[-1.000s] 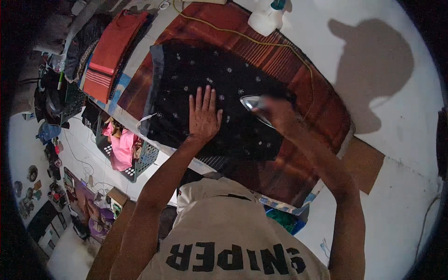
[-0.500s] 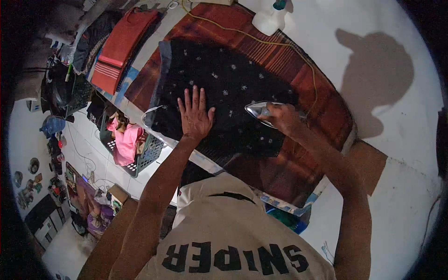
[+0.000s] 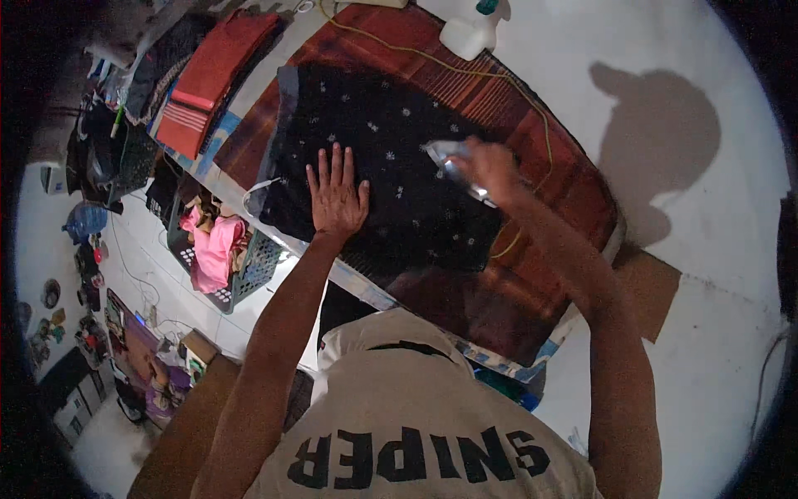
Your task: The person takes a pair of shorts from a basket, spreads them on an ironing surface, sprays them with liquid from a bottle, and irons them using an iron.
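Note:
Black shorts point(image 3: 374, 183) with small white prints lie spread on a red-brown patterned cloth point(image 3: 449, 312) that covers the table. Flat on their left part rests my left hand point(image 3: 339, 195), fingers spread, holding nothing. My right hand point(image 3: 490, 170) is closed round the handle of an iron point(image 3: 447, 155), which sits on the right part of the shorts with its tip to the upper left. The hand hides most of the handle and the iron's rear. A yellow cord point(image 3: 544, 137) curves over the cloth beside the iron. At the shorts' left edge a white drawstring point(image 3: 256, 190) sticks out.
Folded red clothing point(image 3: 220, 71) is stacked at the table's far left. Below the left edge stands a green basket point(image 3: 258, 270) with pink cloth in it. A white spray bottle point(image 3: 468, 35) is by the far edge, near the white wall point(image 3: 573, 41). Another person point(image 3: 162, 391) is at lower left.
My right hand has slid the iron up and slightly left across the shorts, and its tip has turned further upward. My left hand stays flat on the fabric.

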Tool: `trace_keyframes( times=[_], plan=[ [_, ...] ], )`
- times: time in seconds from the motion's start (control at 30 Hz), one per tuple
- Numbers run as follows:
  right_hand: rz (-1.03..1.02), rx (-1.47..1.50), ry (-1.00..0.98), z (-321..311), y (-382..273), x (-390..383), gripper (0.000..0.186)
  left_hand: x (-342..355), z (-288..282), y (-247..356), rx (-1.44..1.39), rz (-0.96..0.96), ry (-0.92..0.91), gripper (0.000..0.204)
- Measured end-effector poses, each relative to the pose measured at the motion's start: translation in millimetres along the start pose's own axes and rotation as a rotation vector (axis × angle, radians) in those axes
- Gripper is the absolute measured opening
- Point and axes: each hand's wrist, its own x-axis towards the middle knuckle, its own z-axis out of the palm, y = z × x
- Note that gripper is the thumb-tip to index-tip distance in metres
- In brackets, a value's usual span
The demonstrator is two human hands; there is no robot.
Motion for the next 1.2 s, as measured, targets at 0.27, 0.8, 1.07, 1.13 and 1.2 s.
trace_keyframes(
  times=[0.27, 0.8, 1.07, 1.13, 1.2],
  plan=[
    [-0.142, 0.007, 0.021, 3, 15, -3, 0.049, -2, 4, -2, 0.019, -0.037, -0.011, 0.072],
    [-0.431, -0.051, -0.259, 28, -50, -50, 0.040, -2, 6, -10, 0.007, -0.035, -0.020, 0.065],
    [-0.060, 0.324, -0.125, 28, -56, -163, 0.041, -4, 5, -9, -0.003, -0.056, -0.029, 0.066],
    [-0.232, 0.130, -0.110, 30, -50, -128, 0.041, -1, 5, -5, -0.019, -0.041, -0.005, 0.066],
    [-0.317, 0.058, -0.140, 28, -65, -69, 0.043, -3, 9, -8, -0.035, -0.034, 0.021, 0.066]
  ],
)
